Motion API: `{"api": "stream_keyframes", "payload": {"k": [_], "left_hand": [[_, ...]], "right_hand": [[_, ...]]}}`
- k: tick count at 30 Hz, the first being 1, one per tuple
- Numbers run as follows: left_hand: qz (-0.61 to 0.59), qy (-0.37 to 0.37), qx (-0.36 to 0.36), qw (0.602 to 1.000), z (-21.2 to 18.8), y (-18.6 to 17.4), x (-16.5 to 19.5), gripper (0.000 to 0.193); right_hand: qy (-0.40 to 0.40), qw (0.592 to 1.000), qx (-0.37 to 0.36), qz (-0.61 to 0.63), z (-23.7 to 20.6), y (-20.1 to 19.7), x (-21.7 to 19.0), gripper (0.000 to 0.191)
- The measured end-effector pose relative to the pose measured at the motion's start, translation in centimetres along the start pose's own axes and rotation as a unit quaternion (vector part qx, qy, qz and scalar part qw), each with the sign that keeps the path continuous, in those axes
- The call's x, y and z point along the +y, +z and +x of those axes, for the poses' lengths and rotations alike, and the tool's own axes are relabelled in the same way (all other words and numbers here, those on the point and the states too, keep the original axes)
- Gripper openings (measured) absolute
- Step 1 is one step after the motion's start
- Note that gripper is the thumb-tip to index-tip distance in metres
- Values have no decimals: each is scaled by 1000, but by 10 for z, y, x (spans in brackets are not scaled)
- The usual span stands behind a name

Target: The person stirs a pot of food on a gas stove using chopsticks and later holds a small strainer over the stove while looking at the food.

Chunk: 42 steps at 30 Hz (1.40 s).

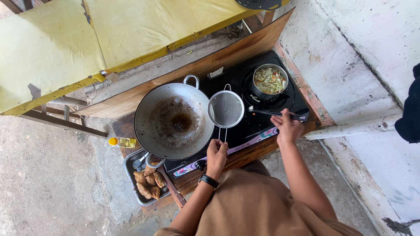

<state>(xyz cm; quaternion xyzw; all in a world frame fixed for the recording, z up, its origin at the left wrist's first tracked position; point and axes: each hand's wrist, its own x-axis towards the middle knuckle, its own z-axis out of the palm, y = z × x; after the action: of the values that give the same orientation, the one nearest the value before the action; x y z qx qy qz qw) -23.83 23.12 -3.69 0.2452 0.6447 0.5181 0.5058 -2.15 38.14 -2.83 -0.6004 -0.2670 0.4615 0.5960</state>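
Centre of the frame: our left hand (216, 154) is gripping the wire handle of a round mesh strainer (225, 109), fingers clenched around it, holding the strainer over the right rim of the big wok (173, 121). The wok is showing only dark oily residue at its bottom.

Right of centre: our right hand (286, 127) is pinching a pair of dark chopsticks (274, 113), tips pointing left toward the strainer. Just above them, a small pot (270, 81) of chopped vegetables is sitting on the black stove (249, 126).

Lower left: a tray (131, 168) of fried pastries, with an oil bottle (122, 142) beside it.

Judgement: we are keeping the strainer level and over the wok so drips are falling inside, and steadying the chopsticks before touching the mesh.
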Motion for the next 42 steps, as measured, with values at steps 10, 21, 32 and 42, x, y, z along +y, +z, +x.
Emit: {"api": "stream_keyframes", "payload": {"k": [10, 21, 32, 42], "left_hand": [[-6, 17, -8, 1000, 0, 6, -7, 14], [-30, 9, -5, 999, 0, 7, -5, 14], [-34, 1, 10, 999, 0, 0, -4, 14], [-20, 8, 7, 1000, 6, 1, -8, 14]], "right_hand": [[-101, 940, 211, 250, 71, -50, -79, 31], [-286, 950, -106, -63, 4, 4, 10, 19], [-330, 918, -146, -162, 7, 33, 13, 17], [-202, 974, -65, -81, 19, 43, 11, 23]]}}
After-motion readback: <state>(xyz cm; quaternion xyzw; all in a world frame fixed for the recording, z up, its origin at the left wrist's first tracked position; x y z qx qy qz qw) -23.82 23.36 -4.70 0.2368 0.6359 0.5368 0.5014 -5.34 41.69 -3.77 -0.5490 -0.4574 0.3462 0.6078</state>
